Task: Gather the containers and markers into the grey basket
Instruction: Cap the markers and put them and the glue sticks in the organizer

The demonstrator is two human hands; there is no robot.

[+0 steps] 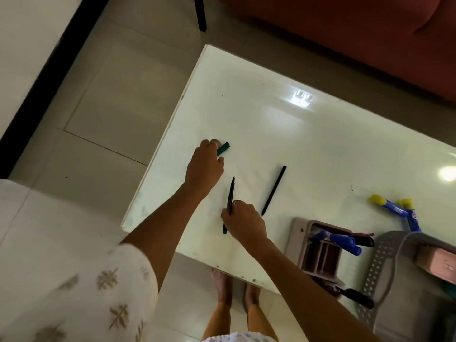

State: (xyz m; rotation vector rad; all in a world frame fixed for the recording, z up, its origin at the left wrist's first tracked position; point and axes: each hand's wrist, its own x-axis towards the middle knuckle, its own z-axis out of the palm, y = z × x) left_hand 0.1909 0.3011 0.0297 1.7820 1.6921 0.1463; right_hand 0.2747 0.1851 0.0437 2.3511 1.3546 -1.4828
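On the white table (271, 114), my left hand (204, 166) closes over a green marker (223, 148) whose end sticks out past my fingers. My right hand (244, 224) grips a thin black pen (231, 193) with a green end, held nearly upright in the picture. Another black pen (274, 190) lies loose to its right. A pink compartment holder (320, 250) holds several blue markers (341, 240). Two blue markers with yellow caps (394, 209) lie farther right. The grey basket (392, 280) stands at the lower right with a pink container (439, 264) inside.
A black marker (357, 297) lies at the table's near edge beside the basket. A reddish sofa (357, 33) runs along the far side. A black furniture leg (200, 13) stands on the tiled floor. My bare feet (237, 290) show under the table edge.
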